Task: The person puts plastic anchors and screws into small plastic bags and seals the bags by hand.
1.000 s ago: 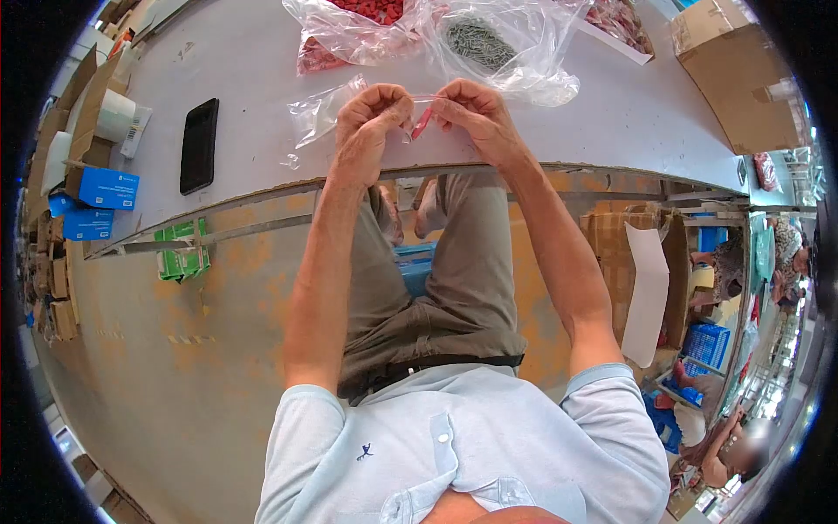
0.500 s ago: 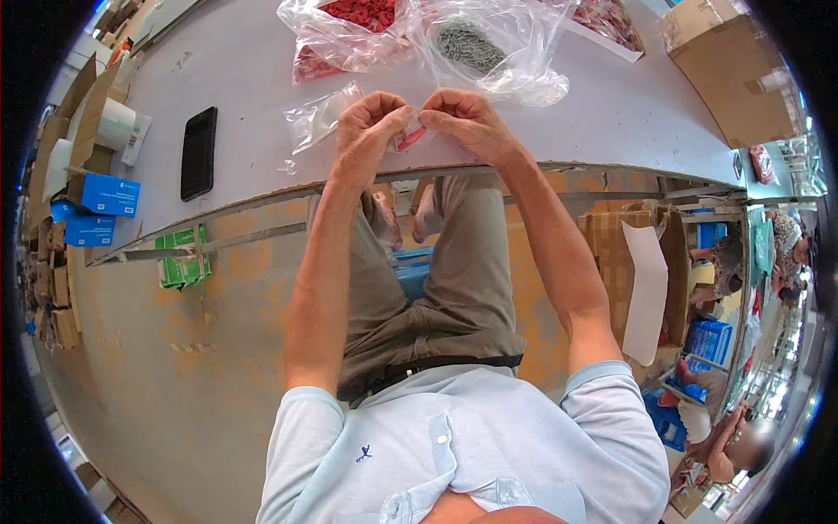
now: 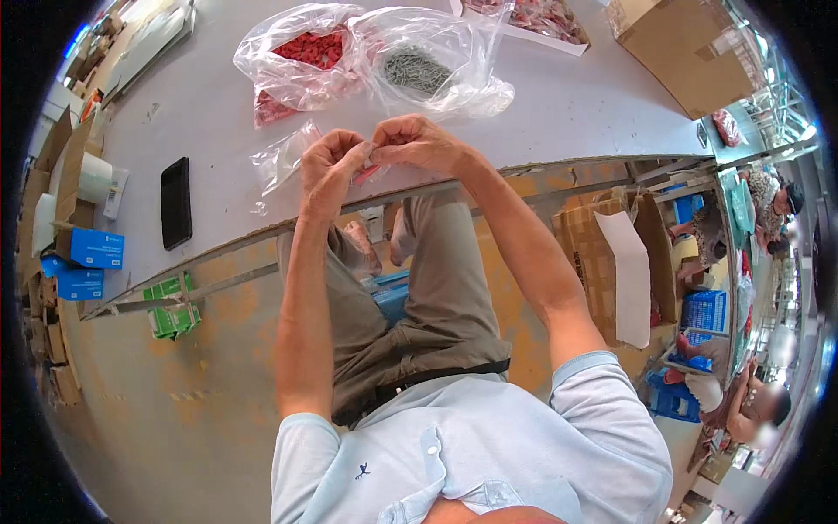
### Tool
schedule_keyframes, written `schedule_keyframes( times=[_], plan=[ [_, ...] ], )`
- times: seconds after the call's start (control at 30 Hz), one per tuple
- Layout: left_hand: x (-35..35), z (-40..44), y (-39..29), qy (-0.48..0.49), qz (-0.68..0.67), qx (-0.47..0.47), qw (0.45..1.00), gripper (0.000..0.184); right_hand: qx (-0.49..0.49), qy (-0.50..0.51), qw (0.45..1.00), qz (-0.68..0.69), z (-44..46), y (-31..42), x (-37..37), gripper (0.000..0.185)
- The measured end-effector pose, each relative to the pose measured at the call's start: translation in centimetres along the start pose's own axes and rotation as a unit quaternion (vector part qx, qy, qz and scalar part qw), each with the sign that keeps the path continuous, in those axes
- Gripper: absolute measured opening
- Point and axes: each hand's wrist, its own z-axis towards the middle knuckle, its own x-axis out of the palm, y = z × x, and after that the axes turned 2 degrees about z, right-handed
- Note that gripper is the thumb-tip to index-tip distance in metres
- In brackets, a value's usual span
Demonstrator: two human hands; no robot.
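Note:
At the table's near edge, my left hand (image 3: 333,166) and my right hand (image 3: 417,142) pinch the top of a small clear plastic bag (image 3: 367,173) with something red in it. My fingertips nearly meet, and they hide most of the bag. Just left of my left hand lie flat clear plastic bags (image 3: 286,157). Beyond my hands, one large open clear bag holds red plastic pieces (image 3: 310,50). Beside it, another holds grey screw-like pieces (image 3: 415,72), too small to tell exactly.
A black phone (image 3: 175,203) lies on the table (image 3: 218,140) at left, with blue boxes (image 3: 96,248) past it. A cardboard box (image 3: 685,52) and a shallow box of red packets (image 3: 532,19) stand at the back right. Other people (image 3: 758,406) sit farther right.
My hands have come closer together over the small bag. The whole view has shifted, so the table and its things appear lower and farther left.

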Motion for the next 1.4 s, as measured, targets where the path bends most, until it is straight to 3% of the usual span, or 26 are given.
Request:
schedule_keyframes(
  times=[0.07,0.2,0.27,0.4,0.47,0.57,0.63,0.73,0.8,0.9,0.97,1.2,1.23,1.37,1.4],
  plan=[
    [0.0,-0.1,-0.1,-0.002,0.015,0.002,1.0,0.01,0.01,0.004,1.0,-0.004,0.2,-0.5,-0.2,0.01],
    [0.0,0.2,0.5,-0.021,-0.014,0.008,1.0,0.012,-0.068,-0.024,0.997,-0.013,0.4,-1.7,0.2,0.009],
    [-0.1,0.3,0.7,-0.032,-0.031,0.025,0.999,0.011,-0.01,-0.061,0.998,-0.007,0.1,-1.1,0.4,0.01],
    [0.0,0.6,1.4,-0.047,-0.078,0.036,0.995,0.01,0.015,-0.082,0.996,0.022,-1.9,0.0,1.2,0.011],
    [-0.3,0.6,1.6,-0.04,-0.077,0.047,0.995,0.01,0.075,-0.017,0.997,0.016,-4.5,1.6,0.7,0.013],
    [-0.2,0.6,1.6,-0.023,-0.048,0.044,0.998,0.009,0.16,-0.022,0.987,-0.026,-7.8,5.4,-0.6,0.014],
    [0.0,0.5,1.5,-0.024,-0.016,0.036,0.999,0.01,0.116,-0.039,0.992,-0.031,-8.8,5.1,-5.4,0.012],
    [0.0,0.5,1.5,-0.016,-0.029,0.04,0.999,0.01,0.0,-0.223,0.971,-0.087,-8.6,9.8,-15.1,0.015],
    [0.0,0.7,1.9,-0.018,-0.033,0.048,0.998,0.009,0.02,-0.421,0.907,-0.028,-7.4,14.2,-19.0,0.016],
    [0.3,0.6,1.5,-0.027,-0.021,0.049,0.998,0.008,0.085,-0.447,0.885,-0.102,-7.1,12.4,-22.5,0.014],
    [0.2,0.3,1.1,-0.044,-0.01,0.043,0.998,0.008,0.053,-0.382,0.899,-0.206,-7.2,8.5,-20.9,0.016],
    [0.6,0.1,0.7,-0.017,0.035,0.045,0.998,0.009,-0.025,-0.363,0.926,-0.097,-10.4,2.3,-7.5,0.013],
    [0.5,-0.1,0.3,-0.026,0.047,0.04,0.998,0.007,-0.002,-0.372,0.925,-0.077,-10.7,4.0,-5.8,0.013],
    [0.4,0.2,0.4,-0.036,0.054,0.014,0.998,0.01,-0.144,-0.325,0.931,-0.079,-12.1,13.1,0.2,0.016],
    [0.4,0.4,0.9,-0.042,-0.023,0.046,0.998,0.01,-0.247,-0.281,0.926,-0.061,-12.5,14.6,0.4,0.014]
  ],
)
